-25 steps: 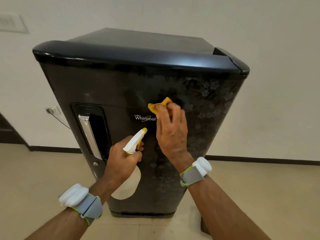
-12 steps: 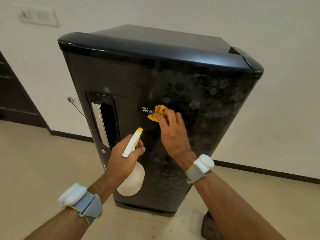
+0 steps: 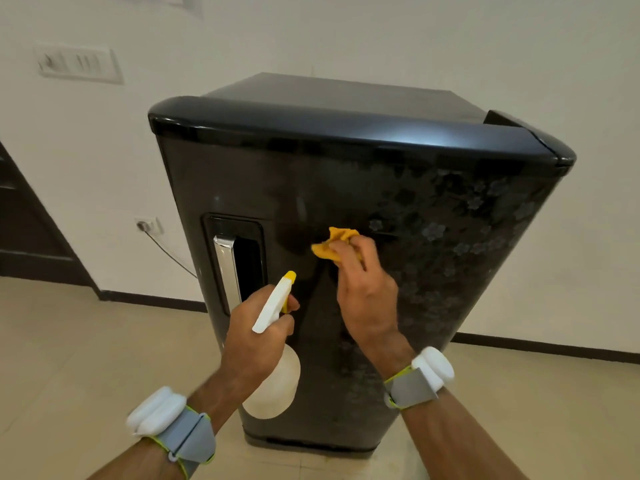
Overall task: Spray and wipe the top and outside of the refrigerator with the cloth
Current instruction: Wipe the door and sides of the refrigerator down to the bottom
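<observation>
Only the head cam to go on here, so just one angle. The fridge (image 3: 450, 289) stands on a tile floor against a white wall, seen from above and in front. The job looks to be somewhere in the middle, on the door. The right hand (image 3: 369, 303) has its fingers bunched round the yellow cloth (image 3: 337, 242) and presses it to the door about halfway up, a bit right of the handle (image 3: 227, 271) and at the left edge of the flower pattern. The left hand (image 3: 252, 341) is wrapped round the neck of the bottle (image 3: 275, 386) with a finger at the trigger, and the nozzle points up at the door just below the cloth. The bottle hangs in front of the door, and I can't tell if it touches. No mist or drips that I can make out, so I'd say this is the wipe half of spray-and-wipe. What's done is hard to call, since the door is dark and glossy with no clear wet/dry line. The top (image 3: 346, 98) looks dull and greyish next to the shiny front lip, so my guess is it hasn't had its turn, though that could be the finish. The sides are out of sight, and the lower door and the patch right of the cloth probably need passes too. I'd say less than half done.
</observation>
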Demonstrator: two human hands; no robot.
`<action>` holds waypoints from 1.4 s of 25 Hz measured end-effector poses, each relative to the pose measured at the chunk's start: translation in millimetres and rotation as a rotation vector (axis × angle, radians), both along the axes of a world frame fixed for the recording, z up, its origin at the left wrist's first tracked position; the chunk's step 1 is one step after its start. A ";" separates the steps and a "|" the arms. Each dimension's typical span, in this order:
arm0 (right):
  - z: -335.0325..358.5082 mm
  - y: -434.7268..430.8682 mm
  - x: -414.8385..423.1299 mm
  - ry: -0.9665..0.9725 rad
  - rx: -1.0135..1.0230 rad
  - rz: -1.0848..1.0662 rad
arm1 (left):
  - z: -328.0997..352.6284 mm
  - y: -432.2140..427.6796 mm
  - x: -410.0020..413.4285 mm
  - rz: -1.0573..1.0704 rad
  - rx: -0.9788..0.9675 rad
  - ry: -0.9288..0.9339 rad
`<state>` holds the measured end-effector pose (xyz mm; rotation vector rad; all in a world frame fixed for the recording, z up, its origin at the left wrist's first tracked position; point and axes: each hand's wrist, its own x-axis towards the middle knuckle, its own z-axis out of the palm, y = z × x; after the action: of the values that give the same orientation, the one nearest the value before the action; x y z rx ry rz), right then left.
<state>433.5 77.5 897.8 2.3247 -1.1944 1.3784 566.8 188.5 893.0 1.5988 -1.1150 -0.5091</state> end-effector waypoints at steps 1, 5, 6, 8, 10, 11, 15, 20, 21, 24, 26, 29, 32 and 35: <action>0.0 3.5 22.0 0.041 0.007 0.054 | 2.2 -1.9 7.1 -0.001 -0.016 0.000; -64.7 12.5 36.9 0.456 -0.004 0.188 | 1.5 -0.8 34.9 -0.038 -0.080 -0.013; -79.0 12.3 24.6 0.448 0.040 0.137 | -0.7 0.2 45.1 -0.064 -0.094 -0.020; -76.4 14.5 9.3 0.212 0.182 -0.026 | -4.0 1.1 64.7 -0.099 -0.103 -0.001; -44.4 14.8 15.5 -0.090 0.210 -0.109 | -3.8 0.2 74.8 -0.126 -0.102 0.020; -24.8 15.5 29.9 -0.153 0.161 -0.128 | -4.1 -1.2 77.4 -0.137 -0.103 0.011; -25.5 22.0 90.7 0.255 0.063 0.086 | -7.1 -5.1 79.6 -0.149 -0.121 0.010; -76.7 26.7 25.1 0.026 0.285 -0.125 | -14.8 1.3 80.5 -0.237 -0.127 0.065; -62.7 25.5 18.8 -0.141 0.294 -0.220 | -15.1 -0.2 77.1 -0.253 -0.110 0.071; -15.2 21.4 45.0 -0.170 0.144 -0.208 | -2.0 -11.6 71.5 -0.280 -0.147 0.062; -36.8 25.1 55.4 0.121 0.088 -0.089 | 5.8 -19.0 62.0 -0.309 -0.171 0.039; -86.2 25.7 21.7 -0.005 0.268 -0.167 | 6.4 -22.6 49.7 -0.340 -0.169 0.032; -57.4 7.5 -10.3 -0.629 0.338 -0.326 | 4.8 -28.4 31.6 -0.350 -0.143 0.057; -16.6 4.7 -6.7 -0.458 0.145 -0.221 | 7.9 -39.5 7.7 -0.371 -0.152 0.036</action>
<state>426.9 82.2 881.2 1.9363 -1.6665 1.8504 574.4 149.0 900.9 1.2515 -1.3978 -0.6755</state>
